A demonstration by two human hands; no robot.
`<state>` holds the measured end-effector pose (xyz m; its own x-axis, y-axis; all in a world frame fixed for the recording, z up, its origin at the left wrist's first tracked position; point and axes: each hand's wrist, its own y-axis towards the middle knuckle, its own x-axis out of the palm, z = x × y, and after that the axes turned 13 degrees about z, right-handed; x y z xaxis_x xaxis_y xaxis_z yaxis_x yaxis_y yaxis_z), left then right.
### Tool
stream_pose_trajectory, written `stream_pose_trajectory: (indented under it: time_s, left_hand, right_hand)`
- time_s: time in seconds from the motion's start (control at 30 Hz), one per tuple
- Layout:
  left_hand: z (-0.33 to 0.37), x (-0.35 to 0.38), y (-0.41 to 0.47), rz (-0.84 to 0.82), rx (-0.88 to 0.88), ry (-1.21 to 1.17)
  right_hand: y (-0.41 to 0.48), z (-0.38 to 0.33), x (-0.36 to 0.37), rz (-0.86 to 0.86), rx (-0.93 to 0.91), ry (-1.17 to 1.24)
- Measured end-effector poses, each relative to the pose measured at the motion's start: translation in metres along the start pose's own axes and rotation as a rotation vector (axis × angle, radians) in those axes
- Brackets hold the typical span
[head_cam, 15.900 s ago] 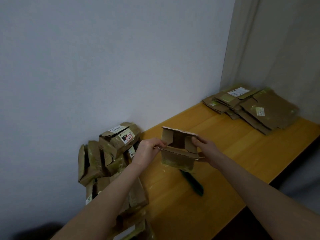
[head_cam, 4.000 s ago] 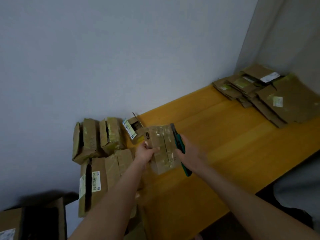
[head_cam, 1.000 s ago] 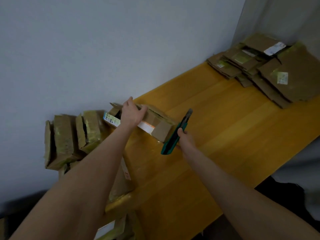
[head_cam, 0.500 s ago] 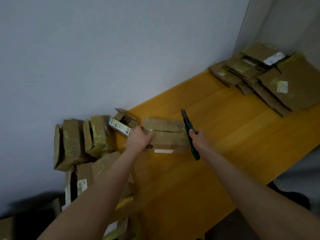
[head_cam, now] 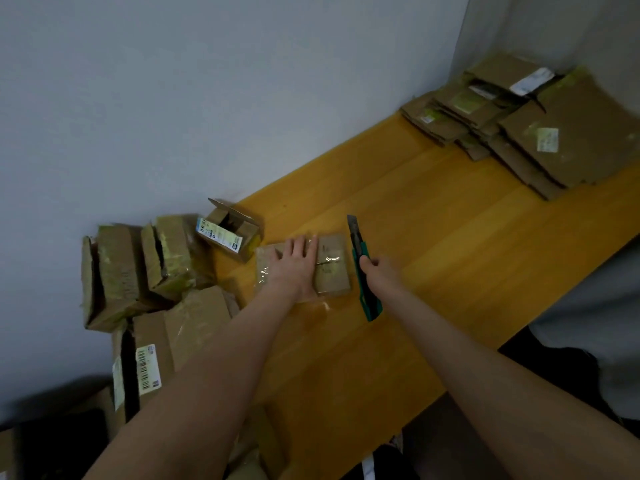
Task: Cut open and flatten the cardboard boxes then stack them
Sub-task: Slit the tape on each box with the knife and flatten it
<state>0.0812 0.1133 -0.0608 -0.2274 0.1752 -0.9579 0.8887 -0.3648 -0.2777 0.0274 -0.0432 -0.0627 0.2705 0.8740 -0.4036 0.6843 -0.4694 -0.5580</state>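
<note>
Left hand (head_cam: 297,266) flat, fingers straight, pinning taped box (head_cam: 330,268) to worktop (head_cam: 450,244); right hand (head_cam: 379,271) grips utility knife (head_cam: 360,261) beside box. Slice taped seam shallowly, away from pinning fingers.

Bare storeroom corner, plain grey wall (head_cam: 173,98), yellow wooden table (head_cam: 450,258), heaped cardboard boxes (head_cam: 114,271)

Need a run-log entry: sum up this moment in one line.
left hand: pressing small taped brown cardboard box | right hand: gripping green utility knife, blade out, beside box
</note>
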Motion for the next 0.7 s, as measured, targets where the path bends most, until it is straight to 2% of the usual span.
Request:
stream_pose_trajectory:
  time_s: [0.17,0.3,0.37,0.7]
  left_hand:
    - [-0.007,0.008,-0.008,0.044,-0.028,-0.017]
    - [-0.008,0.007,-0.009,0.047,-0.030,-0.069]
    - [-0.008,0.006,-0.009,0.048,-0.029,-0.080]
    - [-0.007,0.011,-0.012,0.083,-0.035,-0.085]
  right_hand:
    - [-0.007,0.023,-0.016,0.028,-0.125,-0.077]
    - [-0.012,0.032,-0.032,0.081,-0.340,-0.408]
    - [-0.013,0.036,-0.034,0.052,-0.393,-0.517]
    - [-0.009,0.029,-0.043,-0.084,-0.459,-0.545]
